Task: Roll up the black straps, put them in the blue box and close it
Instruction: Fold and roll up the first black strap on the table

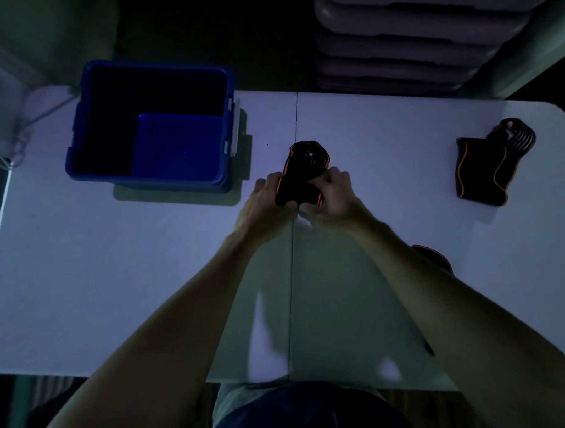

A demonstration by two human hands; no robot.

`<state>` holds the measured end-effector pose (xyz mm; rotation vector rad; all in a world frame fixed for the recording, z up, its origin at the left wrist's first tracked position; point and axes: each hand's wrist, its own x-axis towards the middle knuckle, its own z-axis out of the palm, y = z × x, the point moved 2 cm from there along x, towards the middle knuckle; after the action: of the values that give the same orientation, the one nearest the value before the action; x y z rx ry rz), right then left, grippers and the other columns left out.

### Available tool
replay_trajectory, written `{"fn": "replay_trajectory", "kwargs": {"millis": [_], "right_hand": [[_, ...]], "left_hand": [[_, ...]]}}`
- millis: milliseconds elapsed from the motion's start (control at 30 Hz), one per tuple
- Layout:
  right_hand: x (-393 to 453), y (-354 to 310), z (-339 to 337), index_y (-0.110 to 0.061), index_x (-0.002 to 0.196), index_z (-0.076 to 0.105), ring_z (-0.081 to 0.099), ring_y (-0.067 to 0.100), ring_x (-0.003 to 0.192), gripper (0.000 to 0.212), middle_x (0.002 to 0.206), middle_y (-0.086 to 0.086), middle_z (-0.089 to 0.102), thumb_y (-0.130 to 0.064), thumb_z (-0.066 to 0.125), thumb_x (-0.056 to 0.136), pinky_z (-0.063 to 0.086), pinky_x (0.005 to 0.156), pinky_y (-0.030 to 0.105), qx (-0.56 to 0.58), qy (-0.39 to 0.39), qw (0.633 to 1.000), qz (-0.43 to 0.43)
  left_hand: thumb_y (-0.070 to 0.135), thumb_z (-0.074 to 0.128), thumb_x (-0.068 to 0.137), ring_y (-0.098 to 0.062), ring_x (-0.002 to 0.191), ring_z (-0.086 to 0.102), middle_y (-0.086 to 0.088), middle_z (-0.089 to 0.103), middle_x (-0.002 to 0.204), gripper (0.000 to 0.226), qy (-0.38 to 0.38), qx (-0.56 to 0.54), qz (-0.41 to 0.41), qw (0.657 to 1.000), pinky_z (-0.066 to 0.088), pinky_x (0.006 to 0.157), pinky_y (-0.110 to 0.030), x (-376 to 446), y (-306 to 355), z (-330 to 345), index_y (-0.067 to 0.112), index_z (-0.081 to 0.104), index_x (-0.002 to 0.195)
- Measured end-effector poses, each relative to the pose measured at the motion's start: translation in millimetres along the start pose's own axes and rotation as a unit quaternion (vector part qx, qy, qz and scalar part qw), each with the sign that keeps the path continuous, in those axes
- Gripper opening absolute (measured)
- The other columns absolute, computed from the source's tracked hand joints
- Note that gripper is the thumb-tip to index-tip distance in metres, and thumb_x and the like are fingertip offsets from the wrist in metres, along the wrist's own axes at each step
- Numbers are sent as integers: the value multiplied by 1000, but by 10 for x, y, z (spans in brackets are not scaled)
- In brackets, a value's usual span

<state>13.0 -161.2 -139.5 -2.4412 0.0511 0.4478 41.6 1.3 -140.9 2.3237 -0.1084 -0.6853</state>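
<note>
Head view, both hands (306,196) gripping black strap (305,166)

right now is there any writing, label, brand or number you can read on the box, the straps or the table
None: no readable text shows anywhere in this dim view.
blue box: plain walls, no label visible.
strap in the hands: only orange trim, no print.
strap on the right: orange trim, no lettering to be made out.
table: bare, unmarked.
</note>
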Motion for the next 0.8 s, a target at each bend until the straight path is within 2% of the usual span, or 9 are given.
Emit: {"fn": "replay_trajectory", "kwargs": {"millis": [133,267,333,400,533,600,667,733,800], "right_hand": [[226,54,-123,-11,128,56,29,23,113,47,117,6,32,-34,65,88,34,106,38,37,-32,994,94],[324,124,-164,-12,118,44,51,34,112,53,117,11,46,-35,69,78,49,94,47,170,107,966,162],[360,145,-153,-16,134,34,48,30,120,65,127,10,43,-31,68,80,47,100,48,223,120,952,170],[413,132,-167,-15,148,25,47,26,125,74,133,7,44,-26,64,86,45,104,40,262,98,945,172],[421,46,-235,-5,149,28,52,19,111,65,120,3,48,-9,61,93,45,79,19,307,58,932,183],[334,-8,-233,-4,138,41,59,19,106,54,116,3,55,-8,65,90,45,70,14,310,50,931,183],[168,-75,-199,-5,125,50,64,14,95,43,107,1,61,-10,69,87,47,62,10,322,53,927,184],[-6,-139,-98,-2,128,49,63,10,89,51,113,5,62,-12,74,85,48,58,11,352,49,914,196],[-185,-246,41,1,132,46,63,12,88,60,119,9,60,-10,77,82,49,53,10,374,39,905,201]], "left_hand": [[48,47,74,-23,94,63,-6,61,113,56,21,-35,-20,999,57,80,-45,140,58,-27,28,50,126],[63,48,80,-24,91,64,-8,64,106,57,40,-53,-76,995,55,77,-37,337,173,-24,21,52,117],[70,47,82,-29,96,63,-10,62,110,64,36,-42,-121,991,55,81,-40,416,223,-11,17,48,119],[73,48,82,-34,102,63,-14,60,117,74,27,-36,-160,986,55,86,-46,460,265,0,13,42,126],[68,58,79,-37,102,66,-20,58,127,86,22,-115,-202,972,60,80,-47,471,306,6,7,35,135],[58,67,80,-35,101,68,-19,59,126,82,26,-184,-216,959,62,76,-43,424,278,17,3,38,134],[58,74,72,-33,103,68,-19,62,124,85,29,-232,-231,944,61,81,-44,326,214,20,-1,47,129],[55,78,70,-30,99,70,-18,69,115,74,30,-273,-239,931,60,85,-43,136,121,22,-1,60,114],[49,80,73,-30,96,72,-17,72,106,47,39,-306,-244,919,60,86,-44,-124,-9,15,7,65,88]]}}
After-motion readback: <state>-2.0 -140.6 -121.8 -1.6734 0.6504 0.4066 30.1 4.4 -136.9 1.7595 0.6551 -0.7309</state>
